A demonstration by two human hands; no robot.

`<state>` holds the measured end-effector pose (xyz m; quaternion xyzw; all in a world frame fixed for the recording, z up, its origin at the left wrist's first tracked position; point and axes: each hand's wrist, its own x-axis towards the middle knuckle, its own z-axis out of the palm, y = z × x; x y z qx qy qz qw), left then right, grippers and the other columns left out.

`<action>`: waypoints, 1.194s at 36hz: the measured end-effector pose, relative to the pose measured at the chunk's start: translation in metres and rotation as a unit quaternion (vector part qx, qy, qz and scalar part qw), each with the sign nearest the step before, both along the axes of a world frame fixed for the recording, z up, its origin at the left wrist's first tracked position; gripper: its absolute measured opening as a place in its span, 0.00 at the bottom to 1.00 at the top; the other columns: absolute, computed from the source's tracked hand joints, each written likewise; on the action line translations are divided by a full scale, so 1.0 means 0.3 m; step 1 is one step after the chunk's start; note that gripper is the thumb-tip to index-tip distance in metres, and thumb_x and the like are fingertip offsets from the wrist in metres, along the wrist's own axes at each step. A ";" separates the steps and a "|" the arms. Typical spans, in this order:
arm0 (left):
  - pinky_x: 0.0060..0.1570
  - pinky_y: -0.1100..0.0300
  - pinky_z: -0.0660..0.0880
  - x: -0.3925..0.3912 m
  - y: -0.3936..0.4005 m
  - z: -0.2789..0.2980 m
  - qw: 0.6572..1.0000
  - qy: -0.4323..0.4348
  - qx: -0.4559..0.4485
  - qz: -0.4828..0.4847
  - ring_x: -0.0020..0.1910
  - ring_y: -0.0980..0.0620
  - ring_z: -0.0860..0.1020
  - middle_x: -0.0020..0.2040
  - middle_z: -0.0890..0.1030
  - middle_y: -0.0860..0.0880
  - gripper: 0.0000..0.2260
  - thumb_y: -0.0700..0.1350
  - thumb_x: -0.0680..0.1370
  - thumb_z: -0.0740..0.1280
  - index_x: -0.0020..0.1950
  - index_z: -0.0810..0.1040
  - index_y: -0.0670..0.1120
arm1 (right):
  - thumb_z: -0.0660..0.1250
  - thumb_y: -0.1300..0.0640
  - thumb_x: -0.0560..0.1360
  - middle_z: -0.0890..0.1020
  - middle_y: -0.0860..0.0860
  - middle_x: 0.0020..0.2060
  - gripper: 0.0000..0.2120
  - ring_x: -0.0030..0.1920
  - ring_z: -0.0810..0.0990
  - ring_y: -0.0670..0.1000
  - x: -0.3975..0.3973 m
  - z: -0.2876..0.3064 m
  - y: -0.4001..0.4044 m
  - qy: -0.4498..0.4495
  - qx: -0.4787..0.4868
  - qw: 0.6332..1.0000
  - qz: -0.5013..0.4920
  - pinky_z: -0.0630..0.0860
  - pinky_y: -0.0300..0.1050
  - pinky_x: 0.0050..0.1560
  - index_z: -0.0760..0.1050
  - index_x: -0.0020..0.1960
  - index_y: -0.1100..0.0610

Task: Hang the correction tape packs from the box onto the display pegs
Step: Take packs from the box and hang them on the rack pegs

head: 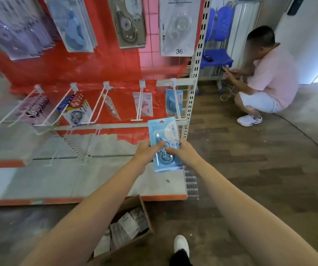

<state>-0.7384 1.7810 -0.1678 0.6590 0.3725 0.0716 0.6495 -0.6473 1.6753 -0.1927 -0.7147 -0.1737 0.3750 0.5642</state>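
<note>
A light blue correction tape pack (pixel 164 131) stands upright in front of me, held by both hands. My left hand (pixel 148 151) grips its left edge and my right hand (pixel 180 151) grips its right edge, thumbs on the front. Its top lies just below the rightmost white display peg (pixel 177 104), where another blue pack (pixel 170 101) hangs. Further white pegs (pixel 140 106) run to the left along the red back panel with other packs on them. The open cardboard box (pixel 143 206) with several wrapped packs sits on the floor below my arms.
A grey bottom shelf (pixel 97 181) with an orange edge lies under the pegs. A perforated upright post (pixel 195 73) ends the rack on the right. A person in a pink shirt (pixel 269 77) crouches on the wood floor at right beside a blue chair (pixel 217 58). My white shoe (pixel 181 243) is near the box.
</note>
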 end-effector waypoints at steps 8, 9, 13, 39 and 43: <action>0.49 0.54 0.80 -0.020 -0.005 -0.240 0.999 0.037 -0.018 -0.023 0.49 0.48 0.82 0.54 0.82 0.43 0.06 0.46 0.78 0.68 0.53 0.78 0.46 | 0.67 0.65 0.77 0.79 0.49 0.44 0.11 0.41 0.79 0.44 -0.046 -0.174 -0.033 0.054 0.003 0.997 -0.046 0.75 0.30 0.31 0.68 0.55 0.57; 0.48 0.55 0.80 -0.006 0.004 -0.265 0.999 0.032 -0.017 -0.025 0.49 0.48 0.82 0.53 0.83 0.43 0.05 0.47 0.78 0.68 0.50 0.78 0.47 | 0.67 0.65 0.77 0.79 0.50 0.46 0.11 0.41 0.79 0.44 -0.031 -0.197 -0.024 0.047 0.005 0.997 -0.054 0.75 0.30 0.31 0.69 0.55 0.57; 0.54 0.48 0.79 0.079 0.051 -0.334 1.000 0.011 0.006 -0.019 0.50 0.46 0.82 0.50 0.83 0.42 0.07 0.49 0.78 0.68 0.45 0.77 0.46 | 0.68 0.64 0.76 0.80 0.55 0.54 0.12 0.47 0.80 0.48 0.048 -0.259 0.035 0.014 0.030 0.994 -0.100 0.77 0.33 0.37 0.70 0.57 0.59; 0.44 0.62 0.79 0.312 0.132 -0.469 0.970 -0.203 0.116 -0.062 0.40 0.56 0.81 0.40 0.82 0.51 0.04 0.41 0.78 0.67 0.44 0.78 0.49 | 0.68 0.63 0.76 0.80 0.54 0.57 0.09 0.57 0.81 0.53 0.290 -0.406 0.100 -0.043 0.181 0.974 -0.130 0.79 0.51 0.57 0.70 0.52 0.53; 0.48 0.52 0.77 0.336 0.153 -0.503 0.974 -0.168 0.145 -0.056 0.40 0.50 0.78 0.38 0.80 0.48 0.07 0.42 0.77 0.68 0.40 0.76 0.48 | 0.68 0.62 0.76 0.80 0.52 0.55 0.10 0.54 0.81 0.51 0.327 -0.408 0.122 -0.093 0.140 0.977 -0.133 0.79 0.46 0.55 0.68 0.54 0.55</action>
